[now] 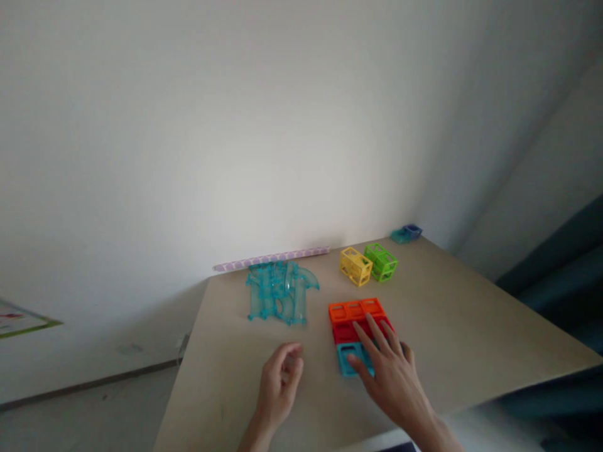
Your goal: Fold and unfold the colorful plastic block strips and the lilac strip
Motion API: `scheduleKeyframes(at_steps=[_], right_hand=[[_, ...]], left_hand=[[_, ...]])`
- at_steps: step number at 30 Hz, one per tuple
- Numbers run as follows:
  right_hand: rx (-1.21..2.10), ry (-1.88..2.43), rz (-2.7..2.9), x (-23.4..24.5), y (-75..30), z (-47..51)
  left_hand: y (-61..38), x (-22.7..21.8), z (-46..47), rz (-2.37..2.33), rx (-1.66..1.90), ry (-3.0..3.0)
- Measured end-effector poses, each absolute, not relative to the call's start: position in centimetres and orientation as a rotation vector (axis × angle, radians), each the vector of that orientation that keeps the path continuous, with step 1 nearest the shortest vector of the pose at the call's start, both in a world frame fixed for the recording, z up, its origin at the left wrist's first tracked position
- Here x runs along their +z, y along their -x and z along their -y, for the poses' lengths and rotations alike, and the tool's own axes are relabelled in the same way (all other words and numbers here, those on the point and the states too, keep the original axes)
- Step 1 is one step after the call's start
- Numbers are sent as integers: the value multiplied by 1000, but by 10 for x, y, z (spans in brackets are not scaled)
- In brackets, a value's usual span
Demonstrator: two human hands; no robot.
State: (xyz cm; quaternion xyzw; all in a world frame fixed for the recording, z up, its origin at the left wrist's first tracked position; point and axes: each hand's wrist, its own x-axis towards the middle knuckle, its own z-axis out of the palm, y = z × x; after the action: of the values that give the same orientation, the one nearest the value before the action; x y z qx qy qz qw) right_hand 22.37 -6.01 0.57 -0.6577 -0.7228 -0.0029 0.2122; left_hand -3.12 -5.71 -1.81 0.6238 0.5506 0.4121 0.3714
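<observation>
My right hand (391,370) lies with spread fingers over a flat block of joined plastic frame tiles. Its rows are orange (354,309), red (343,333) and blue (347,363); the fingers hide part of the red and blue rows. To the left of this block, apart from it, my left hand (280,383) is above the table with curled fingers and the thumb close to them. I see nothing in it. Beyond the left hand lies a cluster of clear turquoise plastic track pieces (277,295).
A yellow frame box (355,267) and a green frame box (381,262) stand side by side farther back. Blue and turquoise pieces (407,233) sit at the far corner. A purple patterned strip (273,258) runs along the wall behind the table (221,376). Dark curtains (560,270) hang at right.
</observation>
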Motion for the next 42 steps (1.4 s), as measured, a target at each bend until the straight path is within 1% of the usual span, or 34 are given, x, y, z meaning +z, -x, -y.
scheduleKeyframes(at_steps=[3,7,10,12,16,20,25,29,35,38,42], right_hand=[[270,1624,1871,7,-212,68],[534,1546,1597,-1,-215,58],[756,1496,1580,-11,-215,52],[810,1452,1602,-15,-213,54],[786,1393,1667,-16,-205,66],[740,1383,1716,-16,-202,77],[633,1446,1699,-23,-212,76],[620,1448,1695,-23,-226,74],[662,1400,1766,-18,-238,81],[624,1416,1801,-23,-234,87],[543,1415,1843,-39,-213,100]], left_hand=[[33,-24,59,-1345,1152,-1619],[37,-31,59,-1259,1133,-1621],[37,-28,59,-1214,1083,-1619],[35,-24,59,-1188,1079,-1583],[33,-21,58,-1250,1115,-1495],[38,-28,55,-1365,1200,-1416],[41,-35,50,-1412,1247,-1519],[38,-34,42,-1444,1243,-1602],[38,-28,31,-1328,1138,-1671],[35,-25,40,-1301,1159,-1576],[27,-27,70,-1249,1238,-1269]])
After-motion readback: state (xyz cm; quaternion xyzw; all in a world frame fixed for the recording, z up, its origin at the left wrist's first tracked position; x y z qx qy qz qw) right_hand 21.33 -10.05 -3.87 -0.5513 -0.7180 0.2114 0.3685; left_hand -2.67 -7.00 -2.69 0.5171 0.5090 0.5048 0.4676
